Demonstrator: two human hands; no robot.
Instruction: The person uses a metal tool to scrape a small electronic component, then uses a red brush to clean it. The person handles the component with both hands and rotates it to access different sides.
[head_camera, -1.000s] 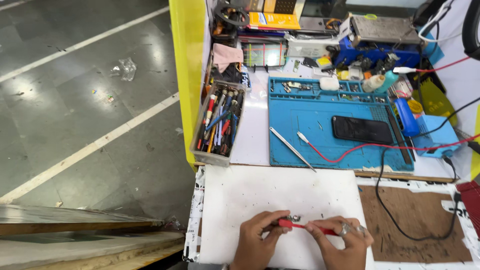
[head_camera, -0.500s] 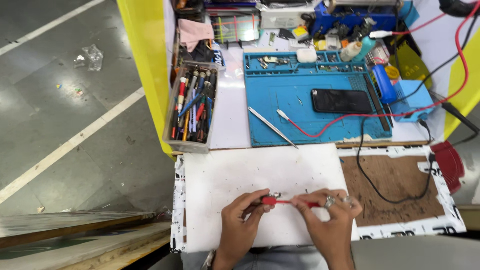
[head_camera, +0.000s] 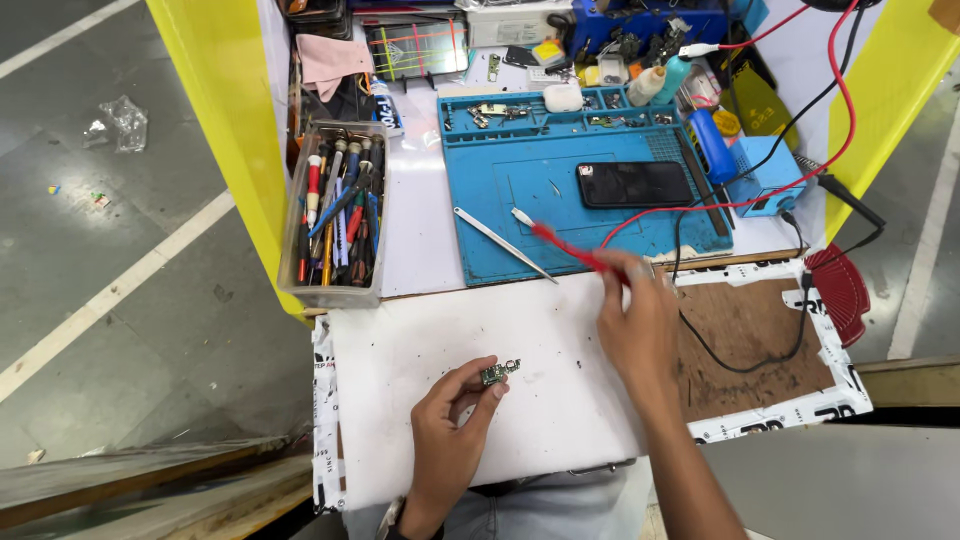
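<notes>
Green small circuit board pinched in my left hand; right hand grips red probe, lifted; next, steady tip contact.

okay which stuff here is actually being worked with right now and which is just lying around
In use: small circuit board in left hand; red probe in right hand.
Lying about: phone, blue mat, tool tray, tweezers, pink cloth.
</notes>
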